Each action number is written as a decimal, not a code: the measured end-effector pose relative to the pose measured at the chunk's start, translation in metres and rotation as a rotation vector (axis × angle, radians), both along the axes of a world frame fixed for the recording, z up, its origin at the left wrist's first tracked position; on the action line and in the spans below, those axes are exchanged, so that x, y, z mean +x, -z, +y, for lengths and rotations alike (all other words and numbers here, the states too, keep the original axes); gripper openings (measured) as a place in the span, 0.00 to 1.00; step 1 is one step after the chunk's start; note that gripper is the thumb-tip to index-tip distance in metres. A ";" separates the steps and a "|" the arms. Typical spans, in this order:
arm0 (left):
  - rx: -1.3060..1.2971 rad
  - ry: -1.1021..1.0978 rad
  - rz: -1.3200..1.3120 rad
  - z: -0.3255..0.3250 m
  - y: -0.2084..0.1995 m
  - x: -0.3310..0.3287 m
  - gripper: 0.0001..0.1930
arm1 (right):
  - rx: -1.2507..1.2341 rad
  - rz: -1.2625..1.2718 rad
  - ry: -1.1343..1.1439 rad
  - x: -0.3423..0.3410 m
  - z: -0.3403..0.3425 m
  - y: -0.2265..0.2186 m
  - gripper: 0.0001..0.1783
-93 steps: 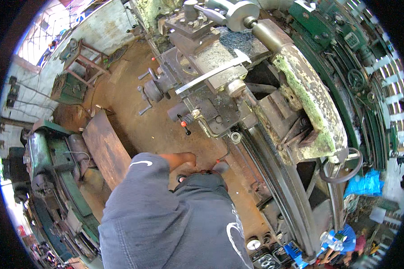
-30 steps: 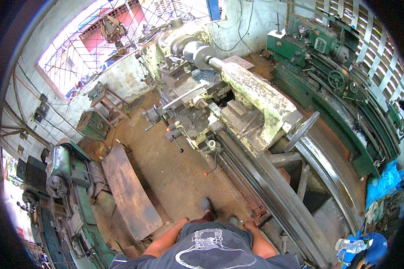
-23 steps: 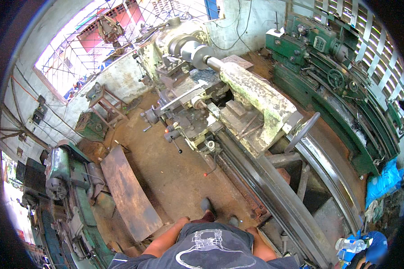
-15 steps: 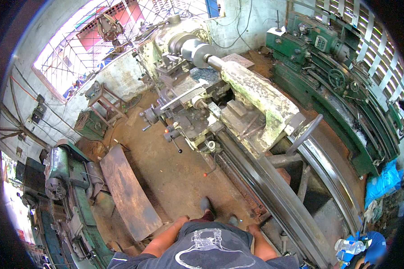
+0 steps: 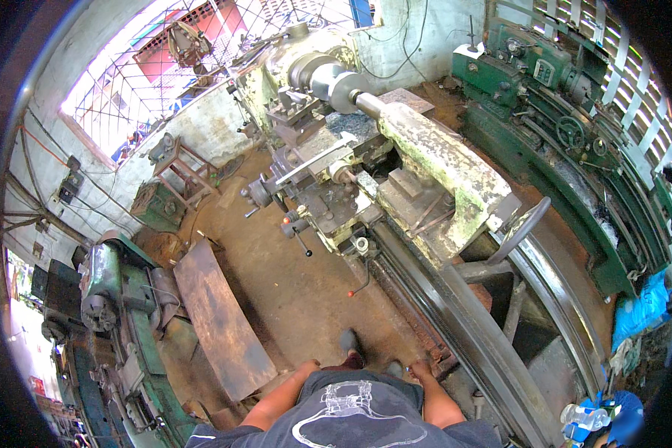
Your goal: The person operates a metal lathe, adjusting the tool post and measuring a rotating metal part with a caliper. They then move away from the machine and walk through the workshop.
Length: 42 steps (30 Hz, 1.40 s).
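Note:
Both my arms hang down beside my body. My left hand point(image 5: 308, 366) is low at my left side against the dark shorts, its fingers too small and partly hidden to read. On the other side, my right hand point(image 5: 420, 369) hangs next to the near end of the big lathe's front rail; its fingers are also unclear. Nothing can be made out in either hand. The large worn lathe point(image 5: 433, 179) stands in front and to the right, with a shiny round metal workpiece point(image 5: 334, 84) between its chuck and tailstock. A tailstock handwheel point(image 5: 526, 230) juts out on the right.
A green lathe point(image 5: 552, 127) runs along the right wall, with a blue plastic bag point(image 5: 641, 310) at its near end. Another green machine point(image 5: 116, 299) and a bare board point(image 5: 220, 321) are on the left. Under the window stand a stool point(image 5: 183, 170) and a green box point(image 5: 158, 207).
The whole scene has shifted slightly right and down as my head moved. My right hand shows a little more at my side. No machine part has visibly moved.

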<state>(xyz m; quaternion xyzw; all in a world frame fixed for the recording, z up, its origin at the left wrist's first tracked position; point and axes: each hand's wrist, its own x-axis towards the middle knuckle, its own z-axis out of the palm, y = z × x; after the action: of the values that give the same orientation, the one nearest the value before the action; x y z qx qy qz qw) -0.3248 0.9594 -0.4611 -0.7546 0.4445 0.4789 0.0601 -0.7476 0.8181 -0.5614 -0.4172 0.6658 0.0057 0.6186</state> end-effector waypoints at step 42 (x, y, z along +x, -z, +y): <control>0.073 0.056 -0.184 0.101 -0.044 -0.064 0.25 | -0.561 0.229 -0.951 -0.100 0.165 0.081 0.22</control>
<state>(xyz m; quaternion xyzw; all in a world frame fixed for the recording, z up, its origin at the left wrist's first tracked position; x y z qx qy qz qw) -0.3885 1.0604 -0.4174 -0.7801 0.4400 0.4215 0.1417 -0.8479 0.9827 -0.6420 -0.8165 0.4434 0.1520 0.3370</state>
